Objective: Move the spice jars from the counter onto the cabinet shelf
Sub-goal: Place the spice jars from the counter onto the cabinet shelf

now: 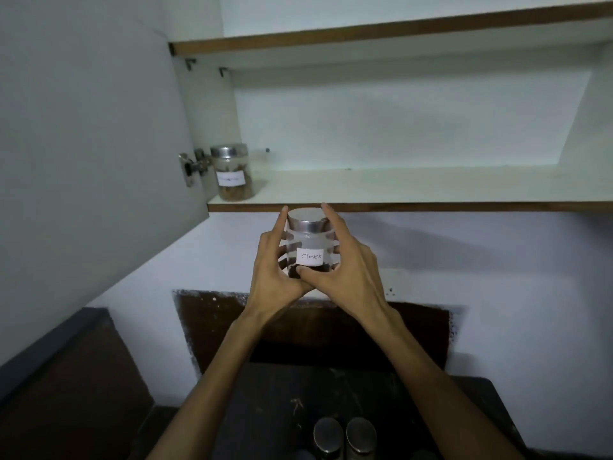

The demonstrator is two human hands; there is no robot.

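Note:
A clear glass jar point(309, 242) with a steel lid and a white label reading "Cloves" is held up just below the front edge of the lower cabinet shelf point(414, 190). My left hand point(275, 263) grips its left side and my right hand point(345, 260) grips its right side, thumb across the bottom front. Another labelled spice jar point(231, 172) with brown contents stands at the shelf's left end. Two more steel-lidded jars point(345, 436) stand side by side on the dark counter point(265, 410) below, between my forearms.
The open cabinet door point(93, 127) hangs at the left with its hinge point(192, 166) beside the shelved jar. A second, higher shelf point(381, 31) runs above. The white wall point(497, 260) lies behind the counter, with a dark brown panel point(212, 327) low on it.

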